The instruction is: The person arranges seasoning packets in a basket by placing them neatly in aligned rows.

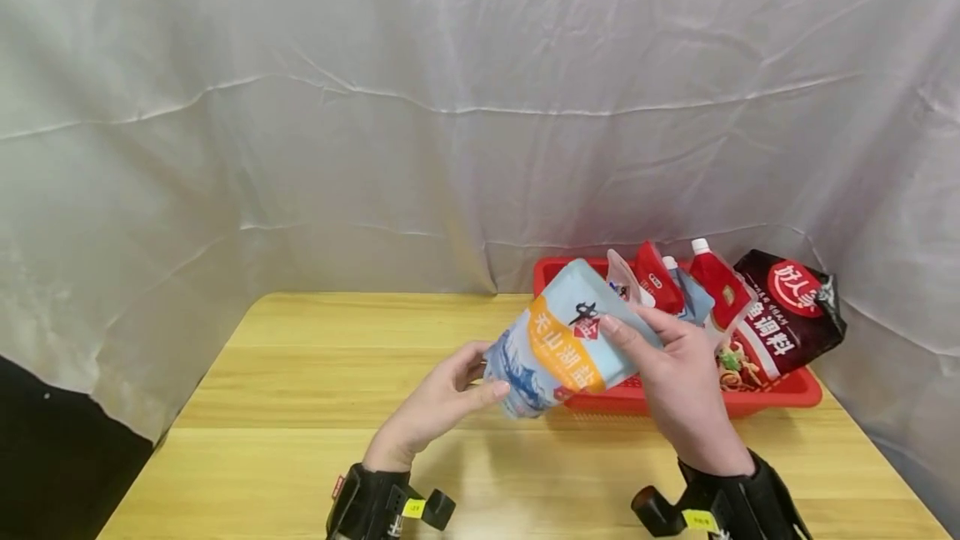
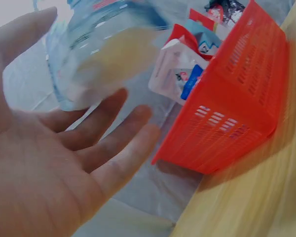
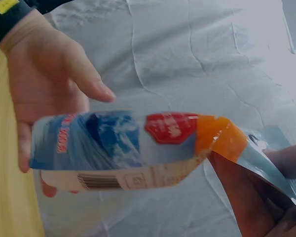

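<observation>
A pale blue and orange bag of salt (image 1: 555, 340) is held tilted above the table, in front of the basket. My right hand (image 1: 686, 386) pinches its upper right end, thumb on the printed front. At the bag's lower left end is my left hand (image 1: 442, 402), its fingers spread and loosely extended. The left wrist view shows the bag (image 2: 108, 54) close to those fingertips; whether they touch it I cannot tell. In the right wrist view the bag's barcoded side (image 3: 103, 180) faces the camera, and the left palm (image 3: 44, 74) lies behind it.
A red plastic basket (image 1: 806, 394) stands on the wooden table (image 1: 300, 407) at the right. It holds a dark seasoning bag (image 1: 798, 298), a red spouted pouch (image 1: 723, 294) and several other pouches. A grey curtain (image 1: 420, 173) hangs behind the table.
</observation>
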